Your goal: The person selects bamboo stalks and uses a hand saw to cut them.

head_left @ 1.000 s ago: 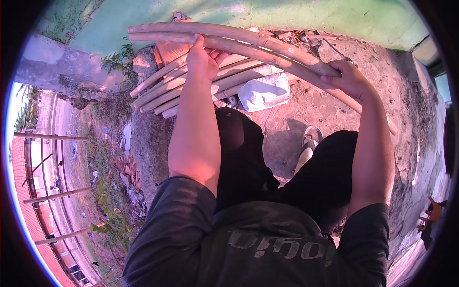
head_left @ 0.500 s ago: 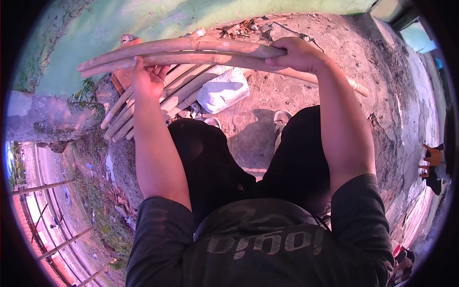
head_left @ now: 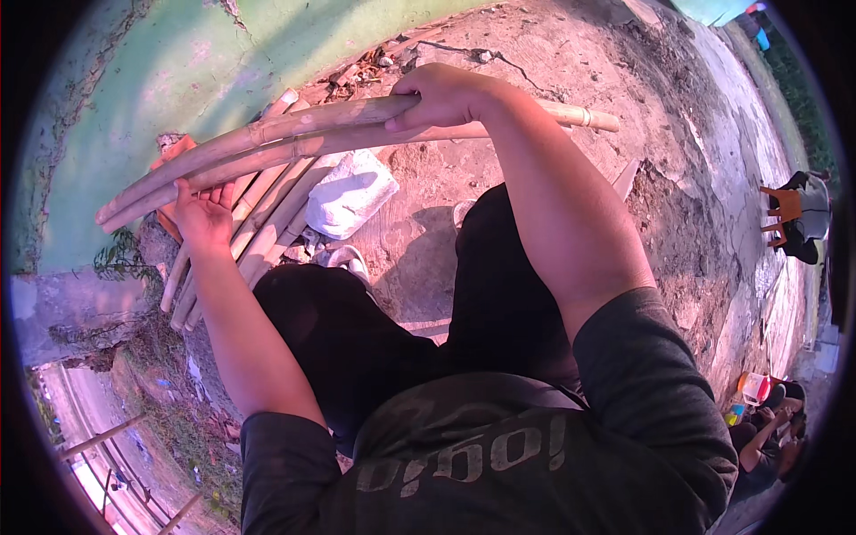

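Note:
Two long bamboo poles (head_left: 316,138) lie side by side across the front of me, raised above the ground and sloping down to the left. My right hand (head_left: 437,96) is closed over them from above, right of their middle. Under their left part is my left hand (head_left: 205,214), palm up, its thumb and loosely curled fingers against the lower pole. Beneath, more bamboo poles (head_left: 267,218) rest on the ground in a loose pile beside my left foot. A white lumpy bundle (head_left: 352,194) sits against that pile.
A green wall (head_left: 192,76) stands ahead and to the left, with an orange piece (head_left: 169,160) at its foot. Dry debris (head_left: 374,62) lies along it. Farther right are a brown chair (head_left: 785,205) and a seated person (head_left: 762,446).
My view has turned to the right, so the wall and pile appear farther left. The raised poles now slope more down to the left, with both hands still at them.

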